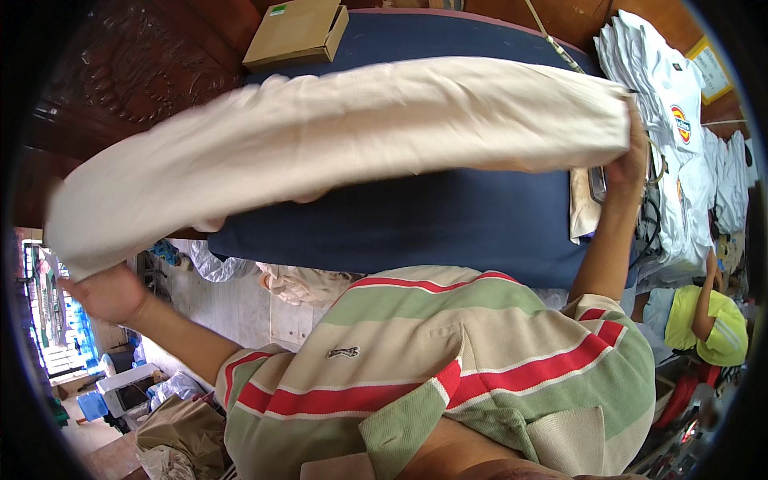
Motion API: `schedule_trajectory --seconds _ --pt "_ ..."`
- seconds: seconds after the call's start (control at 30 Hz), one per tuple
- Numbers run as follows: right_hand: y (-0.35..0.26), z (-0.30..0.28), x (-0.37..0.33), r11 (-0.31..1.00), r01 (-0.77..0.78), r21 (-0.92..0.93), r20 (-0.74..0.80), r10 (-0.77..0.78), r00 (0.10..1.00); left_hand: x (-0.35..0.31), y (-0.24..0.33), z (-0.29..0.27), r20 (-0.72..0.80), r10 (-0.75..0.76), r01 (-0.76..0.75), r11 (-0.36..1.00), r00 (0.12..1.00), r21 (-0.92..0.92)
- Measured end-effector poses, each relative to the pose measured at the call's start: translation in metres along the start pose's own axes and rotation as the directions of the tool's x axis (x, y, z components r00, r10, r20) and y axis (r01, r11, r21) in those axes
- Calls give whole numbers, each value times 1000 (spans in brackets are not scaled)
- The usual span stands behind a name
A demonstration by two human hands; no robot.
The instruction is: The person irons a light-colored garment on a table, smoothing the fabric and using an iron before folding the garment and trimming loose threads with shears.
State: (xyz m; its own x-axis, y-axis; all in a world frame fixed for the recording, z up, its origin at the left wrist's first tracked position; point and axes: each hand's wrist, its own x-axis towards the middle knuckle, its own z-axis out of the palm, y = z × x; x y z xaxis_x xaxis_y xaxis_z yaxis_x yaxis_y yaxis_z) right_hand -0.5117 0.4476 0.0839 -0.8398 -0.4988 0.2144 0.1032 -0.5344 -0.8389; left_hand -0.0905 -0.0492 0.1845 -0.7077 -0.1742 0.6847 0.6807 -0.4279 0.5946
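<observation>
So both hands are clamped on the ends of a cream garment (344, 136), stretched out flat in the air above the navy padded table (416, 224). The left hand (108, 294) is fisted around its corner way out to the side, and the right hand (632, 160) pinches the other end up near the stack of white printed shirts (672, 104). My take: keep the tension even and both ends level, so the cloth would land without wrinkles and clear of the cardboard box (296, 34).

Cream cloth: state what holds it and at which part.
Both hands hold the cream cloth stretched out: left hand at its left end, right hand at its right end.
</observation>
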Motion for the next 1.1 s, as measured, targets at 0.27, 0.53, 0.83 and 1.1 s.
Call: schedule_trajectory --seconds 0.27,0.53,0.83,1.1 --pt "-16 6 83 968 -31 247 73 13 997 145 -42 -66 -566 467 103 703 679 704" --pt "137 -34 163 670 -44 -741 -168 -123 978 138 -219 -226 -895 -118 837 423 431 348" --pt "202 -49 -87 217 -26 -976 -73 -210 975 -170 -249 -147 -776 368 855 -307 512 418" --pt "217 -44 -42 398 -205 -894 -191 75 979 -114 -272 -201 -776 118 781 -181 620 597"
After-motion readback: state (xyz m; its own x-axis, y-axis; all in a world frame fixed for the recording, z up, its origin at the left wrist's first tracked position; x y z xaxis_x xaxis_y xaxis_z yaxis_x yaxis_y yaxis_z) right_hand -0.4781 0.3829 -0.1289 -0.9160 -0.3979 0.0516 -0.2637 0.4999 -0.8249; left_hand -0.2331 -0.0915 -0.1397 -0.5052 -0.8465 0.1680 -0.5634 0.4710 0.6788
